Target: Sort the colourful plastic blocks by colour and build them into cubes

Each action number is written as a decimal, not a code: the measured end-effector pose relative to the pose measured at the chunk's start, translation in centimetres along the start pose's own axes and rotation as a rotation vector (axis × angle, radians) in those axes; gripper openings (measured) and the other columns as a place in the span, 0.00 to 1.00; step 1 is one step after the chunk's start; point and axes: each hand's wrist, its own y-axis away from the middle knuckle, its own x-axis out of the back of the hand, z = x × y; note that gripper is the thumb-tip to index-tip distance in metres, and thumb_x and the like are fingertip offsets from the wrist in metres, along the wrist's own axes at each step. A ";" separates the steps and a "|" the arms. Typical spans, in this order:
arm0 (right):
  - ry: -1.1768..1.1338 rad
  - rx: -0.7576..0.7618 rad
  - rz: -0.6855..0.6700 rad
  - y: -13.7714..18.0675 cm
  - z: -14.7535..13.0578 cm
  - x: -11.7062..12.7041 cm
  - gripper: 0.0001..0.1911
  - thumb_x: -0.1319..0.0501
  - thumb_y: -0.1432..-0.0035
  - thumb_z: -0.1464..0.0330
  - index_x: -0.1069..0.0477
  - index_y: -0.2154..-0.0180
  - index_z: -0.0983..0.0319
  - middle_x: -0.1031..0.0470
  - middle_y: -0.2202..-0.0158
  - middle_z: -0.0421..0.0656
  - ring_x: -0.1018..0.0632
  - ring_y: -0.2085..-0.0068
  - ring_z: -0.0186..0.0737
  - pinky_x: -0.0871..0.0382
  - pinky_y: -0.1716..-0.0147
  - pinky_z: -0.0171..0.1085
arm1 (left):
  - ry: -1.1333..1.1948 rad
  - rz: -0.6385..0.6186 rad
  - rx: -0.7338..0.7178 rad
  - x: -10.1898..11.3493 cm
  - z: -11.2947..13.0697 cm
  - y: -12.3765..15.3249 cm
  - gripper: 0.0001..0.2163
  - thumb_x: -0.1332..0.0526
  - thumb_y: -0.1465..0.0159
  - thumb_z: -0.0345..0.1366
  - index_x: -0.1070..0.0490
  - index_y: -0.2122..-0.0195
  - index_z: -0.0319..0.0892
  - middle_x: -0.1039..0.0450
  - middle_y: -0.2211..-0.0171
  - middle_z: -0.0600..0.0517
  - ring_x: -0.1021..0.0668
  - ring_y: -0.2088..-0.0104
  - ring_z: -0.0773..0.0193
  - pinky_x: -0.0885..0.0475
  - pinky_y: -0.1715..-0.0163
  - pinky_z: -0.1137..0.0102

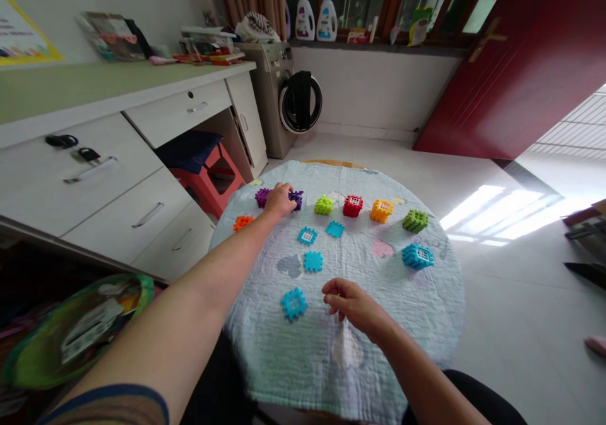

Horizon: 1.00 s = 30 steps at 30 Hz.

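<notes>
My left hand (279, 200) reaches to the far left of the round cloth-covered table (416, 324) and closes over a purple block cube (297, 199). A second purple cube (262, 196) sits just left of it. My right hand (353, 304) rests near the table's front with fingers curled loosely; nothing shows in it. A blue flat tile (293, 303) lies just left of that hand. Along the far side stand lime (324, 205), red (353, 206), orange (381, 210) and green (415, 220) cubes. A blue cube (417, 256) sits at the right.
Several blue flat tiles (313, 261) lie mid-table, and an orange tile (243, 222) at the left edge. White drawers (108, 191) and a red stool (208, 179) stand to the left. A washing machine (288, 96) is behind, a dark red door (516, 65) at the right.
</notes>
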 end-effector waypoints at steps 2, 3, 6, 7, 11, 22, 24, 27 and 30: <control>0.002 -0.002 0.005 0.0 0.0 0.2 0.10 0.40 0.51 0.65 0.32 0.64 0.60 0.34 0.73 0.37 0.28 0.72 0.32 0.38 0.77 0.32 | -0.025 -0.026 -0.005 -0.5 -0.1 -0.7 0.13 0.39 0.49 0.31 0.29 0.60 0.41 0.31 0.61 0.48 0.26 0.62 0.60 0.32 0.59 0.69; 0.005 -0.001 0.007 0.0 0.0 0.4 0.10 0.40 0.51 0.65 0.32 0.64 0.60 0.34 0.73 0.37 0.28 0.72 0.32 0.38 0.77 0.32 | -0.034 -0.037 -0.014 -0.7 -0.1 -0.9 0.13 0.39 0.49 0.31 0.29 0.60 0.41 0.31 0.61 0.48 0.26 0.62 0.60 0.32 0.59 0.70; 0.014 0.010 0.012 0.0 0.0 0.6 0.09 0.40 0.50 0.65 0.32 0.64 0.60 0.34 0.72 0.37 0.28 0.72 0.32 0.37 0.76 0.32 | -0.046 -0.068 -0.043 -1.2 -0.2 -1.2 0.12 0.39 0.49 0.31 0.28 0.62 0.41 0.31 0.61 0.48 0.27 0.62 0.59 0.33 0.60 0.70; 0.020 0.010 0.014 0.0 0.0 0.6 0.09 0.40 0.50 0.65 0.32 0.64 0.60 0.33 0.71 0.38 0.28 0.72 0.33 0.37 0.76 0.33 | -0.046 -0.078 -0.050 -1.3 -0.2 -1.3 0.12 0.39 0.49 0.31 0.28 0.62 0.41 0.31 0.62 0.48 0.27 0.62 0.59 0.33 0.61 0.69; 0.042 0.004 0.015 0.0 0.1 0.7 0.09 0.40 0.49 0.66 0.32 0.64 0.60 0.33 0.72 0.37 0.28 0.72 0.33 0.37 0.76 0.33 | -0.040 -0.093 -0.047 -1.5 -0.4 -1.2 0.11 0.40 0.48 0.31 0.28 0.62 0.41 0.31 0.62 0.47 0.27 0.62 0.59 0.33 0.60 0.68; 0.182 0.044 0.045 -0.1 0.1 1.4 0.07 0.43 0.48 0.70 0.32 0.64 0.60 0.32 0.72 0.37 0.29 0.72 0.32 0.38 0.74 0.32 | 0.019 -0.063 -0.164 2.6 0.6 6.0 0.13 0.41 0.45 0.34 0.29 0.57 0.40 0.29 0.56 0.45 0.28 0.53 0.56 0.35 0.49 0.65; 0.360 0.106 0.095 -0.1 0.2 1.4 0.07 0.43 0.48 0.72 0.31 0.64 0.60 0.29 0.71 0.39 0.29 0.70 0.33 0.38 0.71 0.33 | 0.025 -0.256 -0.221 3.8 0.9 8.8 0.14 0.40 0.45 0.34 0.28 0.57 0.41 0.27 0.57 0.46 0.26 0.55 0.56 0.33 0.52 0.66; 0.658 0.188 0.153 -0.1 0.4 1.4 0.09 0.43 0.49 0.74 0.30 0.64 0.61 0.27 0.68 0.43 0.29 0.67 0.36 0.40 0.66 0.35 | 0.019 -0.596 -0.269 5.3 1.5 13.1 0.14 0.36 0.49 0.35 0.26 0.60 0.44 0.25 0.60 0.48 0.24 0.59 0.56 0.31 0.58 0.67; 0.841 0.204 0.148 -0.1 0.6 1.4 0.10 0.45 0.48 0.75 0.30 0.63 0.63 0.27 0.67 0.45 0.30 0.66 0.38 0.42 0.65 0.36 | -0.038 -0.663 -0.273 6.0 2.4 17.0 0.15 0.36 0.50 0.34 0.27 0.60 0.45 0.25 0.59 0.48 0.24 0.57 0.54 0.32 0.58 0.66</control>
